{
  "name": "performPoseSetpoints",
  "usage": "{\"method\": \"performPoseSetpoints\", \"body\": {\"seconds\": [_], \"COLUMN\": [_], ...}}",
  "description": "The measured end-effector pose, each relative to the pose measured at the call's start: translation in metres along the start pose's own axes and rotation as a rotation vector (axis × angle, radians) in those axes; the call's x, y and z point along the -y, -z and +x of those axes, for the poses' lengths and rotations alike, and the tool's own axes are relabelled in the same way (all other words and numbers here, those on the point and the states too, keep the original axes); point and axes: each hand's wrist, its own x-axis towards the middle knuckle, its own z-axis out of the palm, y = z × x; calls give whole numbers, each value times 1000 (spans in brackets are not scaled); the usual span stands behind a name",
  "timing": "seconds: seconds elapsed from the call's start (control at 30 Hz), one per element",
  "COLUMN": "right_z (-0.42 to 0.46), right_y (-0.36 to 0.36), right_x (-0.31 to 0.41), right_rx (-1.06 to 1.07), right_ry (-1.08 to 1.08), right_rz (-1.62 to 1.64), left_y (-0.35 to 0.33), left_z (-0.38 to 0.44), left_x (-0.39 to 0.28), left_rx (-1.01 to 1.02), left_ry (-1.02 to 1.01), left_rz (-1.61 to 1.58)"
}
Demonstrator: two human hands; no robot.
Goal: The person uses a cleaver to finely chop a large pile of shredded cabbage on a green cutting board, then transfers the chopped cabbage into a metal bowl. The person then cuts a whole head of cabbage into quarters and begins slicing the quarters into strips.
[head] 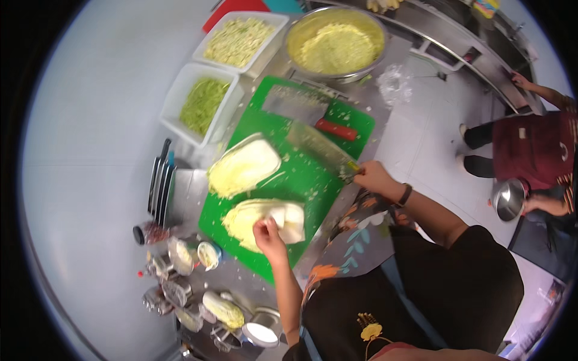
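My right hand [375,178] grips a cleaver [320,149], its blade held over the right part of a green cutting board [311,194]. On the near part of the board lies a halved napa cabbage [244,225]. My left hand [269,234] is at this half, thumb and fingers pinched around what looks like a pale leaf piece. Another cabbage half [246,167], cut side up, rests farther up the board. At the board's far end lies a second cleaver [295,104] with a red handle [336,129] and bits of vegetable on its blade.
Beyond the board stand a tub of shredded greens [203,106], a tub of chopped cabbage [237,40] and a large steel bowl [336,43]. Knives [160,185], jars and a whole cabbage [223,309] are at the left. A person in an apron [533,149] holds a bowl [509,198] at the right.
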Motion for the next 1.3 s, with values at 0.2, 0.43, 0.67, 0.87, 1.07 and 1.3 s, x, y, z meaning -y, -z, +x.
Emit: {"method": "performPoseSetpoints", "body": {"seconds": [0.2, 0.43, 0.67, 0.87, 1.07, 1.3], "right_z": [-9, -17, -21, 2, 6, 4], "right_y": [0, 15, 23, 7, -3, -19], "right_x": [3, 22, 40, 35, 29, 26], "right_rx": [-20, -84, 9, 145, 97, 97], "right_ry": [-81, -86, -33, 22, 35, -55], "right_rz": [77, -171, -395, -543, -326, -264], "left_y": [-38, -133, -132, -126, -153, -280], "left_z": [62, 48, 18, 24, 56, 119], "left_x": [-20, 41, 55, 65, -16, -114], "left_rx": [18, 319, 221, 297, 345, 702], "left_ry": [391, 266, -225, -398, -449, -1010], "left_rz": [-598, -221, 492, 518, 353, 528]}}
